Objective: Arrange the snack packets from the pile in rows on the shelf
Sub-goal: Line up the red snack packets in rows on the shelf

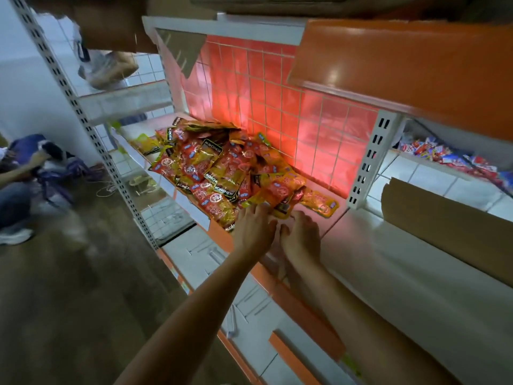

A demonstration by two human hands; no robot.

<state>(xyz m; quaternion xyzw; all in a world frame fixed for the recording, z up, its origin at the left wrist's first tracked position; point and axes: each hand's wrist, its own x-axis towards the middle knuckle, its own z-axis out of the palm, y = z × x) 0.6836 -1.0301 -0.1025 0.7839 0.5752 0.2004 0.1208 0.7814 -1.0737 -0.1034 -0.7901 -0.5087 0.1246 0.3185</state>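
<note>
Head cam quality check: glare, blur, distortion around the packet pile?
Head view: red glare washes the tiled back panel behind the packet pile; highlights on the orange upper shelf; wide-angle bending of the shelf upright at the edge; crouching person is motion-blurred; left hand and right hand slightly soft.

Reaching in from the bottom edge with both bare forearms, converging just below frame centre. Holding left hand palm down, fingers straight and pointing up-frame, with right hand just beside it on the right, fingers curled downward, grip unclear.
</note>
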